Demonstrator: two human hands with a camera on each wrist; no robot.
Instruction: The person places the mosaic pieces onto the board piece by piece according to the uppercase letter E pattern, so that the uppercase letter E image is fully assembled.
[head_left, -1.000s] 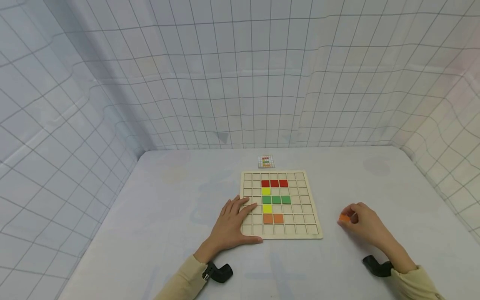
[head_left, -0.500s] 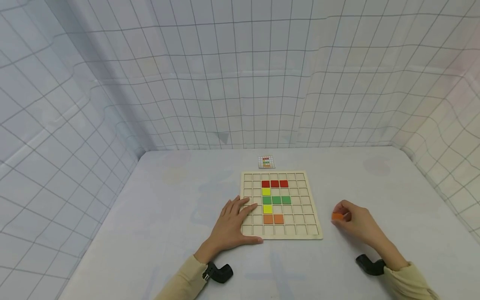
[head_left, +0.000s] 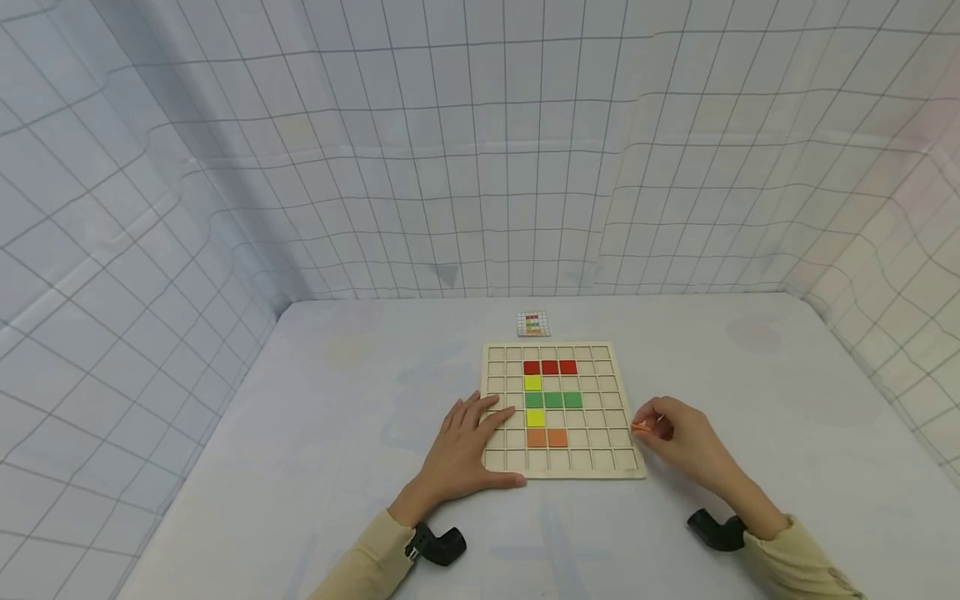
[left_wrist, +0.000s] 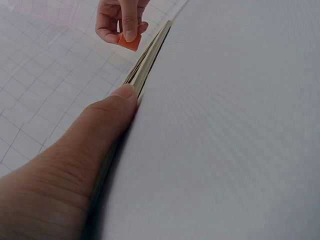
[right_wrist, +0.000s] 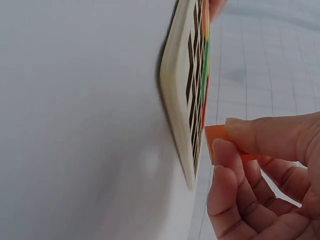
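Note:
A pale gridded board (head_left: pixel 602 459) lies flat on the table. In its cells sit three red tiles (head_left: pixel 550 367), a yellow tile (head_left: pixel 532 383), three green tiles (head_left: pixel 553 400), another yellow tile (head_left: pixel 536 417) and two orange tiles (head_left: pixel 557 437). My left hand (head_left: pixel 459 454) rests spread over the board's left side, its thumb (left_wrist: pixel 102 117) along the front edge. At the right edge, my right hand (head_left: pixel 686 440) pinches a loose orange square tile (right_wrist: pixel 216 136) between thumb and fingers, held above board height. In the left wrist view that orange tile (left_wrist: pixel 131 44) hangs tilted.
Behind the board lies a small card (head_left: pixel 533 324) printed with a coloured grid pattern. The white table (head_left: pixel 337 467) ends at a grid-lined curtain (head_left: pixel 480 167). Black wrist mounts (head_left: pixel 442 546) sit near both cuffs.
My right hand has moved left with the orange tile, from the bare table to the board's right edge. The tile now appears nearly edge-on. My left hand has stayed in place.

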